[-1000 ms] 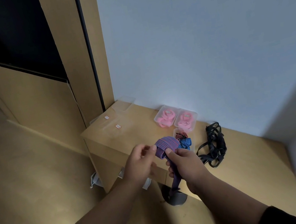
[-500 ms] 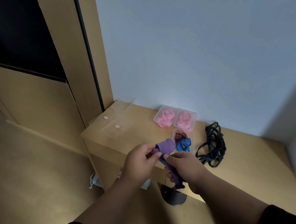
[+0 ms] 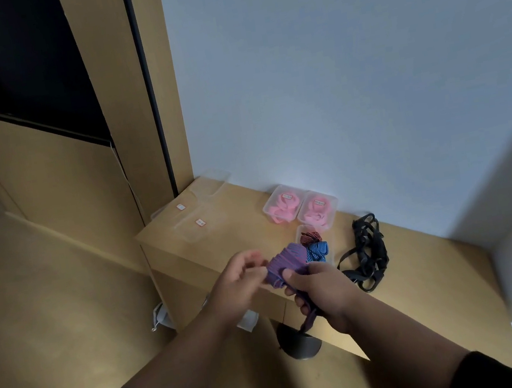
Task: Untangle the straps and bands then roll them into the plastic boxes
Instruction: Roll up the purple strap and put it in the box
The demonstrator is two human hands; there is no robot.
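Two hands meet over the front edge of the counter (image 3: pixel 430 283), working on a purple band (image 3: pixel 287 262). Half a second ago the left hand (image 3: pixel 238 283) pinched the roll with its fingertips; now its fingers are spread a little apart and blurred, just touching the roll's left side. I cannot tell if it grips the band. The right hand (image 3: pixel 321 287) is closed around the band, thumb pressed on the roll, and the loose tail hangs down from under its fist. The roll looks fatter and sits a bit higher than before. Labels are stuck on things, but the writing is too small to read: small white stickers with red marks on the clear lids (image 3: pixel 198 216) at 10 o'clock from the hands, and a sticker on each of the two pink boxes (image 3: pixel 300 208) at 1 o'clock, by the wall. Both of those boxes hold pink bands. Just behind the purple roll, at 1 o'clock and partly hidden by it, an open box (image 3: pixel 301 233) holds a red striped band (image 3: pixel 310 237) and a blue striped band (image 3: pixel 317 249). Black straps (image 3: pixel 368 253) lie in a tangled heap on the counter at 3 o'clock from the hands. A dark round thing (image 3: pixel 298 341) sits on the floor below the counter edge, at 6 o'clock.
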